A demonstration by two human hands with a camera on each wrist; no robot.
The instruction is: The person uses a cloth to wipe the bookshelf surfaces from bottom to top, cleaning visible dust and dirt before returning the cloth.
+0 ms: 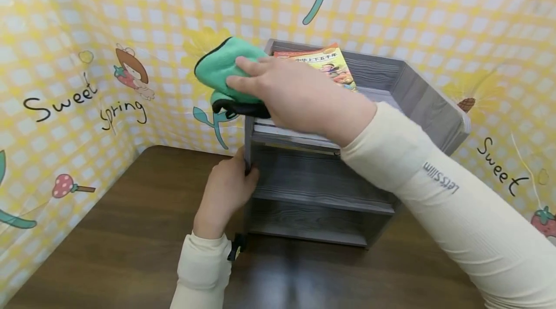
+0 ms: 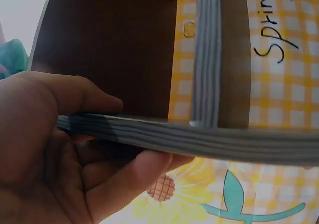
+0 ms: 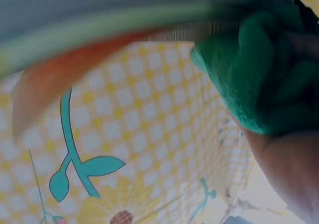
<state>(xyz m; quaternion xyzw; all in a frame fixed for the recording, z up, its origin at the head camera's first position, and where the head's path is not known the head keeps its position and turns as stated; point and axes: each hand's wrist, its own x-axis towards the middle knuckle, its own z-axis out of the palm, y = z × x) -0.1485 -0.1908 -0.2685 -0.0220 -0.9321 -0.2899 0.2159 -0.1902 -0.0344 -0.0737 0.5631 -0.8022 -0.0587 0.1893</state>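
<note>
A small grey wood-grain shelf point(image 1: 323, 207) stands on a dark brown tabletop. At its upper left corner my right hand point(image 1: 299, 94) holds a green cloth point(image 1: 226, 65) with black edging, fingers spread over the top of it. The right wrist view shows the cloth point(image 3: 234, 79) bunched under the hand, close against the shelf. Lower down, my left hand point(image 1: 228, 186) grips the front edge of the left side panel. In the left wrist view the thumb and fingers point(image 2: 134, 179) lie on opposite sides of that panel edge point(image 2: 149, 134).
A yellow picture book point(image 1: 334, 70) with an orange edge lies in the shelf's top tray, partly behind my right hand. Below are two open tiers. The brown tabletop point(image 1: 121, 231) extends to the left. A yellow checked cloth point(image 1: 156, 19) with cartoon prints covers the walls behind.
</note>
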